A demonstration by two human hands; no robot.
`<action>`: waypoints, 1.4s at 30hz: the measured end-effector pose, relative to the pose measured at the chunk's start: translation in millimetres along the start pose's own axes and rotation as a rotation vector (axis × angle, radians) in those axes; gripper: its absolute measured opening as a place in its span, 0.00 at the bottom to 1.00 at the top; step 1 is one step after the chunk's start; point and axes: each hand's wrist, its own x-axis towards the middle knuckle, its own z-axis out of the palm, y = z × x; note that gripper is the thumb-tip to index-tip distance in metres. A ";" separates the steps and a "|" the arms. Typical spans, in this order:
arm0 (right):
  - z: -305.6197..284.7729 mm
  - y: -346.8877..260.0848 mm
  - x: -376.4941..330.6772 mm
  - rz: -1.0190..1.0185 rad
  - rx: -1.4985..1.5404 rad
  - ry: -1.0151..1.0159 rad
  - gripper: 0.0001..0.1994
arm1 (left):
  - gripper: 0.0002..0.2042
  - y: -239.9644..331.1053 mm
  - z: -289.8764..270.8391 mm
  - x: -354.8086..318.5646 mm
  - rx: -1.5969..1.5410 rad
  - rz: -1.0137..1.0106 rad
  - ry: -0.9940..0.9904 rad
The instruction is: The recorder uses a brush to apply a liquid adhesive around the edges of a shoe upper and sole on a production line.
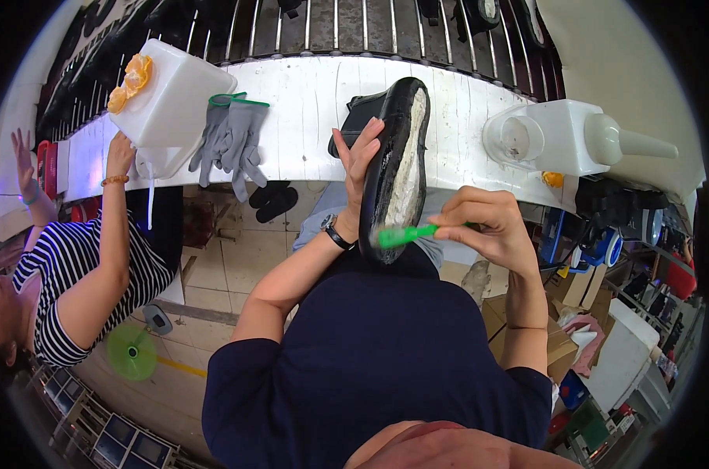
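A black shoe (405, 168), its underside turned toward me, stands tilted at the table's near edge; a whitish strip runs down the middle of that underside. My left hand (358, 170) grips it from the left side, fingers along the edge and thumb partly hidden. Pinched in the fingers of my right hand (486, 223) is a green-handled brush (408, 234). Its head is at the lower, near end of the underside, where the bristles look blurred. Black shoe material shows behind my left fingers.
On the white table (307, 94) lie grey gloves (233, 133) beside a white container (171, 94) topped with orange peel (136, 74). To the right sits a white jug (569, 137). A roller conveyor (335, 27) runs behind. At left, another person's hand (120, 154) touches the container.
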 end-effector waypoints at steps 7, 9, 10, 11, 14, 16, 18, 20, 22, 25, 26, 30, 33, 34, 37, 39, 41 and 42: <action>13.4 46.5 -12.6 0.224 0.178 0.385 0.03 | 0.44 7.1 -8.7 3.7 -0.051 -0.228 -0.172; 19.1 21.3 -17.7 0.263 0.298 0.279 0.02 | 0.43 6.1 -9.8 3.6 -0.049 -0.160 -0.147; 23.3 11.5 -15.7 0.259 0.299 0.276 0.02 | 0.43 2.1 -6.1 -2.3 -0.098 -0.127 -0.091; 27.4 3.1 -15.1 0.153 0.292 0.245 0.03 | 0.43 4.0 -3.0 0.1 -0.156 -0.095 -0.040; 25.7 5.6 -10.4 0.091 0.234 0.262 0.03 | 0.41 15.3 -8.3 9.2 -0.064 -0.061 -0.061; 18.3 18.0 1.1 0.158 0.124 0.378 0.02 | 0.40 14.9 -8.3 6.4 -0.029 -0.090 -0.106; 7.5 40.5 16.5 0.201 0.016 0.466 0.03 | 0.40 15.4 -3.2 5.0 -0.034 -0.072 -0.072; 4.2 49.3 19.5 0.238 -0.091 0.549 0.03 | 0.38 18.3 -1.4 9.0 -0.061 -0.058 -0.038; 3.1 51.6 20.3 0.231 0.011 0.510 0.03 | 0.37 16.9 -2.0 8.3 -0.079 -0.057 -0.040; 3.9 45.6 9.9 0.145 0.074 0.401 0.03 | 0.37 18.1 -4.5 9.6 -0.104 -0.063 -0.029; 2.6 35.7 7.1 0.145 0.032 0.356 0.03 | 0.37 19.2 -6.9 11.3 -0.102 -0.072 -0.047; 3.8 7.3 -0.2 0.023 0.001 0.243 0.04 | 0.36 22.5 -13.5 17.5 -0.124 -0.085 -0.092; 7.9 -5.6 -4.7 0.048 0.040 0.220 0.05 | 0.34 23.1 -19.3 21.4 -0.156 -0.093 -0.125; 9.2 -9.8 -5.4 0.036 0.042 0.205 0.05 | 0.33 23.2 -20.9 22.2 -0.167 -0.097 -0.144; 10.9 -21.9 -9.3 -0.012 -0.007 0.084 0.05 | 0.34 27.5 -24.2 27.0 -0.185 -0.112 -0.150; 15.1 -17.2 -11.8 -0.060 0.060 0.059 0.04 | 0.35 25.3 -25.7 28.0 -0.142 -0.094 -0.164; 14.2 -15.7 -5.7 -0.100 0.017 0.133 0.04 | 0.36 29.4 -27.8 30.4 -0.209 -0.112 -0.162; 13.6 -10.3 -0.8 -0.048 -0.032 0.247 0.03 | 0.36 26.4 -26.9 29.6 -0.182 -0.093 -0.161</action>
